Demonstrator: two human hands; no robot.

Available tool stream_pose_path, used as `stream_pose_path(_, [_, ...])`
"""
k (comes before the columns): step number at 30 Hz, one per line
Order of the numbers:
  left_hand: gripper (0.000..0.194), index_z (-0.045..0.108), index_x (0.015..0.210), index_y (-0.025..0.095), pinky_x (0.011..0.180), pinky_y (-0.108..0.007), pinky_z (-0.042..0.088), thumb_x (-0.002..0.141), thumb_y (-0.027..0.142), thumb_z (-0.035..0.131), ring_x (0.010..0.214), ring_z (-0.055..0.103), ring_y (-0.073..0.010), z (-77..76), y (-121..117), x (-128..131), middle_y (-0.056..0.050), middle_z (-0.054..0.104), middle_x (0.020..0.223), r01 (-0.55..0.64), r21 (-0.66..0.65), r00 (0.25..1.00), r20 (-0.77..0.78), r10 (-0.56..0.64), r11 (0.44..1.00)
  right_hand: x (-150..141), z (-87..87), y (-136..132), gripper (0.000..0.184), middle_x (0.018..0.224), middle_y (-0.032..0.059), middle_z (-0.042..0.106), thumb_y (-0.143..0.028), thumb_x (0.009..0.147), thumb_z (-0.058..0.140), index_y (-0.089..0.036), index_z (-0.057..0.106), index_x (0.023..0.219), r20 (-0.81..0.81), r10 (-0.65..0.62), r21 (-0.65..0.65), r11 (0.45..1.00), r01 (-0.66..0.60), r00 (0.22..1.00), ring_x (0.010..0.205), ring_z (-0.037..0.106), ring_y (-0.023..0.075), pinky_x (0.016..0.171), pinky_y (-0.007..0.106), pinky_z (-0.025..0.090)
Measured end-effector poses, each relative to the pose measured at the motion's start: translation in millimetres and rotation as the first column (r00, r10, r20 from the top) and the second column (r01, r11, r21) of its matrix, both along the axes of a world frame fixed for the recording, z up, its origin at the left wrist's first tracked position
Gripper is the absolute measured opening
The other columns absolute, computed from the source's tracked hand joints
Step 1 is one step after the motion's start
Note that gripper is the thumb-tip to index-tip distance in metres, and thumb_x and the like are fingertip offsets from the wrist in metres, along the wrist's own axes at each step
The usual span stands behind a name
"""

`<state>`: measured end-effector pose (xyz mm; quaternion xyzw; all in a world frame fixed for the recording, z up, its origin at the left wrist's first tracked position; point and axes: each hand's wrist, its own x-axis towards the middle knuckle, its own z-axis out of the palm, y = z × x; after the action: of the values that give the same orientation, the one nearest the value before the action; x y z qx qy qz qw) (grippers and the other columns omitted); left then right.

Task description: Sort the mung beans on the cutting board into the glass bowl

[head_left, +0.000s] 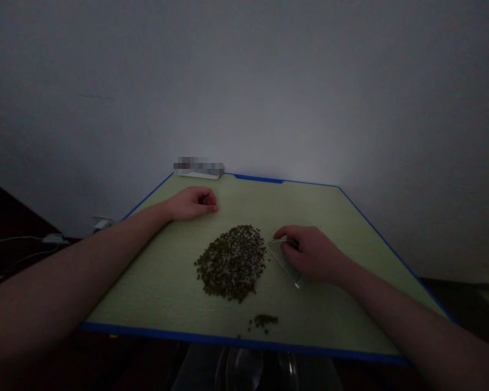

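In the head view, a mound of small, dark olive-brown granules mixed with pale grains (231, 263) is lying near the middle of a pale yellow-green, blue-edged tabletop (155, 293). A little cluster of the dark granules (265, 320) is sitting apart, closer to the near edge. The right hand (309, 252) is pinching a clear, flat, straight-edged piece (284, 265) between thumb and fingers, just to the right of the mound; it is perhaps plastic, though the dim light is hiding its full shape. The left hand (193, 203) is resting beyond the mound to the left, its fingers curling loosely inward and no held thing showing; whether the fingertips are pressing together, I cannot tell. A white, blurred-over object (199, 171) is lying at the far left corner, and a shiny metal vessel (248, 369) is showing below the near edge.

For good control, the straight edge should probably be meeting the tabletop along its whole length, with the grip staying light and even. Loose grains this small are likely to be scattering under any quick push, so slow, low strokes look safest.
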<state>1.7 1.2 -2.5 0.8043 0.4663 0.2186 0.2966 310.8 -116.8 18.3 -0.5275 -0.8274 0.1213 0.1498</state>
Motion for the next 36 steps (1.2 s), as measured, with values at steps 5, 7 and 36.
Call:
stream_pose_path(5, [0.025,0.056,0.076,0.015,0.051,-0.021,0.035,0.071,0.039,0.064,0.055,0.044,-0.0085,0.2,0.5,-0.9,0.003,0.051,0.061,0.008,0.011,1.0,-0.012,-0.007,1.0,-4.8,-0.1,1.7,0.029,0.065,0.0017,0.065,-0.02,0.081,0.047,-0.019,0.069,0.1,-0.007,-0.013,0.02,1.0,0.013,1.0,0.054,0.051,0.012,0.055,0.025,0.034])
stream_pose_path(7, [0.026,0.056,0.075,0.015,0.051,-0.021,0.035,0.071,0.039,0.064,0.055,0.043,-0.0085,0.3,0.5,-0.6,0.003,0.05,0.061,0.006,0.01,1.0,-0.014,-0.006,1.0,-6.1,-0.2,2.6,0.029,0.066,0.0021,0.066,-0.02,0.081,0.047,-0.019,0.069,0.1,-0.012,-0.032,0.022,0.999,0.032,0.999,0.055,0.052,0.0122,0.055,0.025,0.034])
stream_pose_path(36, [0.026,0.056,0.074,0.016,0.05,-0.022,0.036,0.07,0.04,0.064,0.055,0.044,-0.0088,5.4,-5.5,3.4,0.003,0.05,0.061,-0.01,-0.004,1.0,-0.007,0.01,1.0,47.5,16.7,27.5,0.026,0.073,0.005,0.069,-0.017,0.07,0.053,-0.018,0.069,0.09,0.205,-0.228,-0.063,0.967,0.245,0.952,0.064,0.06,0.0163,0.057,0.027,0.04])
